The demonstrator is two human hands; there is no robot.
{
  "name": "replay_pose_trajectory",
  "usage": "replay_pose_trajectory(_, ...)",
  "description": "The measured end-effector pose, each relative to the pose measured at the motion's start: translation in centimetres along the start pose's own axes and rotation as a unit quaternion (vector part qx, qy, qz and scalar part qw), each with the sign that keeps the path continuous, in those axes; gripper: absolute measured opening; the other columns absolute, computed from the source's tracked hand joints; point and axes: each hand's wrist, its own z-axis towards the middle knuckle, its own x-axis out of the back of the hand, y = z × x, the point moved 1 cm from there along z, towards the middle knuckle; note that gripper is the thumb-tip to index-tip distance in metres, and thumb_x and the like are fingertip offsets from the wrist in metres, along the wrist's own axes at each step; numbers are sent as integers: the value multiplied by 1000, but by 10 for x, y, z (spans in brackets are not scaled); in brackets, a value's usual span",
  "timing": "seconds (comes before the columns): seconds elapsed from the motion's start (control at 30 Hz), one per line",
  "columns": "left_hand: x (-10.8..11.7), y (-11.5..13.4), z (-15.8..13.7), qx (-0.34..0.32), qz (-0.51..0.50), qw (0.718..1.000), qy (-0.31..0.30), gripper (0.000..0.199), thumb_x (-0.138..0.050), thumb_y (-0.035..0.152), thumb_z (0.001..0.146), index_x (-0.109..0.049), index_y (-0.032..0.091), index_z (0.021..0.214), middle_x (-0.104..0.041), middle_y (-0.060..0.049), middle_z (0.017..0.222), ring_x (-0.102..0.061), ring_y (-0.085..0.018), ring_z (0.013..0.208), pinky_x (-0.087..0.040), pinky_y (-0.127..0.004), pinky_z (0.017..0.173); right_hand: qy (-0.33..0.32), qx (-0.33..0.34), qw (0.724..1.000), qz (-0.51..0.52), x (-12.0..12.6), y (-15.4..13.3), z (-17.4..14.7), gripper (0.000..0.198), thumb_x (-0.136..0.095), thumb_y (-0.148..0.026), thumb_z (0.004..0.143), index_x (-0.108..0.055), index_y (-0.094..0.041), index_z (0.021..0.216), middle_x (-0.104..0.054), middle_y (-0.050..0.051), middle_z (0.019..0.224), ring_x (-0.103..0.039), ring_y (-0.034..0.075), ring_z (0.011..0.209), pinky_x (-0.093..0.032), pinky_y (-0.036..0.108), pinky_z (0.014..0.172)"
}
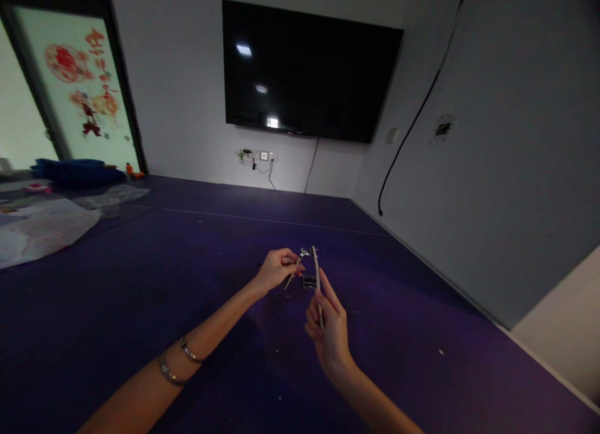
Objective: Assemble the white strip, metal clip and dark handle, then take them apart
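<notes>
My left hand (pixel 277 269) pinches a slim handle with a shiny metal head (pixel 304 253), which looks like a razor. My right hand (pixel 329 321) is wrapped round a long, thin, pale-handled brush (pixel 315 265), toothbrush-like and held nearly upright. The brush's top end is close beside the metal head; whether they touch I cannot tell. Between and just beyond the hands, a small dark case (pixel 309 281) lies on the purple table (pixel 225 346). Its contents are too small to make out. Two bracelets circle my left forearm.
Clear plastic sheeting (pixel 51 231) and a dark blue cloth heap (pixel 77 172) lie at the far left, with a small orange item (pixel 129 169) beside it. A black cable (pixel 412 124) hangs down the right wall. A television (pixel 309 71) is mounted above wall sockets (pixel 264 156).
</notes>
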Motion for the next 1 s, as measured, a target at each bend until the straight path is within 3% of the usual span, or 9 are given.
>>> replay_pose_trajectory(0.4, 9, -3, 5, -1, -39, 998, 43, 16, -67, 18, 66, -57, 11, 76, -67, -4, 68, -59, -11, 55, -46, -24, 57, -13, 8, 998, -61, -5, 4, -7, 61, -55, -42, 79, -33, -33, 135, -44, -7, 58, -22, 2, 37, -13, 16, 35)
replay_pose_trajectory(0.53, 8, -10, 8, -4, -49, 998, 34, 16, -65, 21, 69, -57, 11, 78, -67, -5, 72, -61, -12, 59, -47, -27, 63, -18, 62, 995, -81, 0, -13, 10, 62, -55, -42, 79, -31, -31, 135, -49, -6, 63, -23, 2, 37, -15, 17, 35)
replay_pose_trajectory(0.73, 7, -12, 9, -64, -7, 998, 12, 12, -63, 21, 71, -61, 13, 79, -68, -6, 82, -62, -15, 77, -46, -30, 78, -45, 80, 987, -131, 21, -36, 47, 45, -59, -40, 76, -50, -19, 116, -48, -6, 59, -36, 5, 41, -26, 19, 38)
replay_pose_trajectory(1.0, 7, -15, 9, -86, 14, 996, 23, 21, -51, 25, 80, -61, 13, 95, -62, -4, 77, -56, -12, 70, -45, -24, 69, -77, 50, 980, -177, 50, -52, 76, 42, -60, -39, 72, -48, -21, 108, -53, -6, 63, -43, 8, 43, -32, 21, 39)
